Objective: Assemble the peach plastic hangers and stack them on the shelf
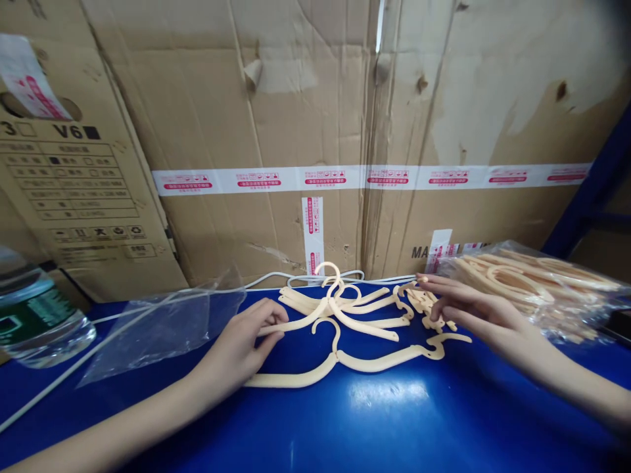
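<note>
My left hand [249, 338] pinches one arm of a cream plastic clothes hanger [362, 326], its hook pointing away from me. Under and behind it lie several more hanger pieces [372, 306] in a loose stack. Nearer to me, another hanger [382, 362] lies flat, its left end partly hidden by my left hand. A small curved clip piece [436, 346] sits at its right end. Over a pile of small cream clips [421, 302] my right hand [476, 305] hovers with its fingers stretched apart. Whether a fingertip touches a clip is hard to tell.
A clear bag full of hangers [527, 282] lies at the right. On the left are an empty clear plastic bag [162, 328], a white cable [64, 374] and a large water bottle [39, 315]. Cardboard boxes [266, 230] wall off the back of the blue table [345, 427].
</note>
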`<state>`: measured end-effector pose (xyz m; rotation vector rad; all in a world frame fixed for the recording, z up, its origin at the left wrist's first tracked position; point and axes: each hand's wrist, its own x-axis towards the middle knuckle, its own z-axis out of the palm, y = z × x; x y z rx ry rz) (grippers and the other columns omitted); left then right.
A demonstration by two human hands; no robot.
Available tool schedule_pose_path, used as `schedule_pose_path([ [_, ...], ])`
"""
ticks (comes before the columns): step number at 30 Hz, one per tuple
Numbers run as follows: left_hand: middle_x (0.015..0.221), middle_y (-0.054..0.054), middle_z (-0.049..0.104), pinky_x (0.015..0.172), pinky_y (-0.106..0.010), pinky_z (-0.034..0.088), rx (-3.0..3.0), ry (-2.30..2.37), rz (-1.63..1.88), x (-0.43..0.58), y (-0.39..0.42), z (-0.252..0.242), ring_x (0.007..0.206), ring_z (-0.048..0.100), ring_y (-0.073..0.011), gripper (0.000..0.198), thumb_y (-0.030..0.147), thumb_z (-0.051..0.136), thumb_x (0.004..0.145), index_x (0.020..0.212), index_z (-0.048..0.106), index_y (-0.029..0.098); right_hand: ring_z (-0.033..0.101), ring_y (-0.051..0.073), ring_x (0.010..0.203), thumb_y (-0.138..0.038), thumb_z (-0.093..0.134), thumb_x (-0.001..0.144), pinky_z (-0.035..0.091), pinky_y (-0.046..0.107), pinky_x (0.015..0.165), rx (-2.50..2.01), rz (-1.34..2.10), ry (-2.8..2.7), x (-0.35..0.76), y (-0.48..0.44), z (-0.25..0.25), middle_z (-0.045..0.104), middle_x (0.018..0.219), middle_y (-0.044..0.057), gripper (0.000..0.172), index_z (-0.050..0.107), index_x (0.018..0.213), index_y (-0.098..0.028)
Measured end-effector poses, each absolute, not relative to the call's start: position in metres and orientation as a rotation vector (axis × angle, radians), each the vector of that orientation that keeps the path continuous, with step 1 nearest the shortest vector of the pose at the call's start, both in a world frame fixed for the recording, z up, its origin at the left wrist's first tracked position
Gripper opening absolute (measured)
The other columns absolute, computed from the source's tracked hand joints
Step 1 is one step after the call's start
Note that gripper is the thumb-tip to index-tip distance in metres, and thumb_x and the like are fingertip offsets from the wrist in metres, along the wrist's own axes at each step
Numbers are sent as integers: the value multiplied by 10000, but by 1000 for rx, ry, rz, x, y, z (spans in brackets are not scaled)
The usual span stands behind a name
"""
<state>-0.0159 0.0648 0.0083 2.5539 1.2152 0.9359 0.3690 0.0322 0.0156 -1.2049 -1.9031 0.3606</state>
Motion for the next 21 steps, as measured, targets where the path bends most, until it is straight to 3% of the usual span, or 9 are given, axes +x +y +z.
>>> schedule_pose_path([
  [6, 775, 15, 485, 662, -273, 497, 2327, 1164, 1094, -6, 44, 7, 684, 587, -142, 305, 174, 396, 936, 1172, 582, 222, 653, 285, 1103, -384, 690, 860, 573, 363, 925, -1017, 662, -1544, 356, 16, 17, 693, 1200, 61, 386, 650, 1239, -321],
  [11, 730, 25, 429, 591, -241, 451, 2125, 1191, 1124, -1, 35, -1, 628, 510, -134, 255, 263, 462, 917, 1073, 658, 219, 662, 281, 1093, -398, 700, 852, 576, 303, 911, -891, 696, -1372, 340, 9, 9, 724, 1136, 81, 188, 761, 951, -250],
  [17, 754, 26, 432, 635, -239, 433, 2100, 1255, 1103, 0, 33, -5, 676, 495, -136, 205, 362, 541, 919, 978, 686, 229, 704, 195, 826, -439, 802, 732, 602, 216, 734, -1081, 882, -1089, 324, 3, 2, 737, 897, 70, 276, 711, 860, -213],
  [21, 831, 15, 480, 667, -235, 434, 2193, 1186, 1067, 1, 30, -3, 735, 528, -135, 172, 309, 511, 949, 995, 669, 257, 668, 219, 853, -421, 885, 590, 596, 267, 725, -1152, 913, -1033, 320, 3, 3, 703, 966, 66, 411, 683, 893, -229],
])
